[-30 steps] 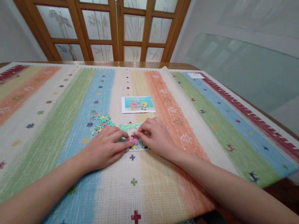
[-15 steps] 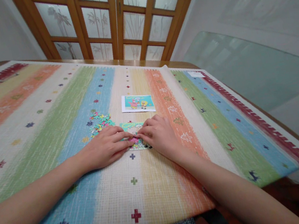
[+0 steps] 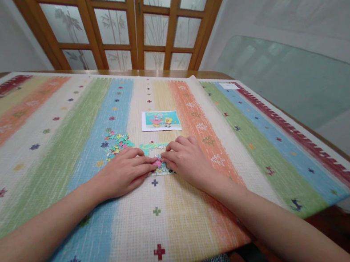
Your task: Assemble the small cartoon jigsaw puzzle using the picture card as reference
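Observation:
A small, partly assembled jigsaw puzzle [image 3: 153, 146] lies flat on the tablecloth, with teal along its top and a pink patch of pieces [image 3: 158, 163] in the middle. My left hand [image 3: 129, 169] rests over its left side, fingers drawn together and their tips at the pink pieces. From the right, my right hand [image 3: 185, 158] reaches in with thumb and fingers pinched at the same spot. Fingers hide much of the puzzle, and the single piece between the tips is barely visible. Beyond my left hand is a pile of loose puzzle pieces [image 3: 118, 142].
Behind the puzzle lies a printed cartoon picture card [image 3: 161, 120]. A striped tablecloth [image 3: 118, 231] covers the table. A small white paper [image 3: 229, 86] sits near the far right edge. Past the table stand wooden glazed doors [image 3: 132, 25], and a frosted glass panel [image 3: 297, 77] is at the right.
My fingertips have shifted slightly over the pink pieces, and the right hand's fingers have lifted a little, showing more of the pink. The card and the pile stay put.

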The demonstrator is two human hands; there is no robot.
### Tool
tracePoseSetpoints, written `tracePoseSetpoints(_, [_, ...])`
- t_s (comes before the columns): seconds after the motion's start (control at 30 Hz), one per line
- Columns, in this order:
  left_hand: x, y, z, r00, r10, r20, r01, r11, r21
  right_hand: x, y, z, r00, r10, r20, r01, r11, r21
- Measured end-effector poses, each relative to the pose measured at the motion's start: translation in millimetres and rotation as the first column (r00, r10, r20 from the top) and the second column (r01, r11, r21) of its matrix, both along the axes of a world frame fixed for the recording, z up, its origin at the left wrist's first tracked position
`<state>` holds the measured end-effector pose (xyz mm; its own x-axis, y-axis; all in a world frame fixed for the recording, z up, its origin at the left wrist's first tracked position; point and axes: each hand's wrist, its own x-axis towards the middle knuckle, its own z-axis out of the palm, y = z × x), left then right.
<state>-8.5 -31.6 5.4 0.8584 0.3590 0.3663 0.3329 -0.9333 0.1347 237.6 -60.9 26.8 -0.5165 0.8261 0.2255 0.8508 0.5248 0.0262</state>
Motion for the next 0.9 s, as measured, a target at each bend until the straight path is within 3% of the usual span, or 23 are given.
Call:
tracePoseSetpoints(0.53, [-0.7,0.8,4.1,0.999,0.026,-0.024,-0.028,0.998,-0.057,6.5,-1.2,-4.3,0.989,0.118,-0.083,-0.12,0.993,-0.018])
tracePoseSetpoints(0.63, [-7.6,7.0,10.9,0.979,0.168,0.118,-0.158,0.984,-0.084,11.5,1.4,-5.6,0.974,0.161,-0.157,-0.151,0.986,0.073])
tracePoseSetpoints(0.77, [-28.2,24.4,18.0,0.83,0.466,0.308,-0.458,0.883,-0.102,23.2,7.6,-3.6,0.939,0.164,-0.302,-0.115,0.978,0.173])
tracePoseSetpoints(0.9, [-51.2,44.3,13.9,0.807,0.524,0.272,-0.508,0.851,-0.134,35.8,14.5,-5.8,0.913,0.131,-0.386,-0.087,0.988,0.131])
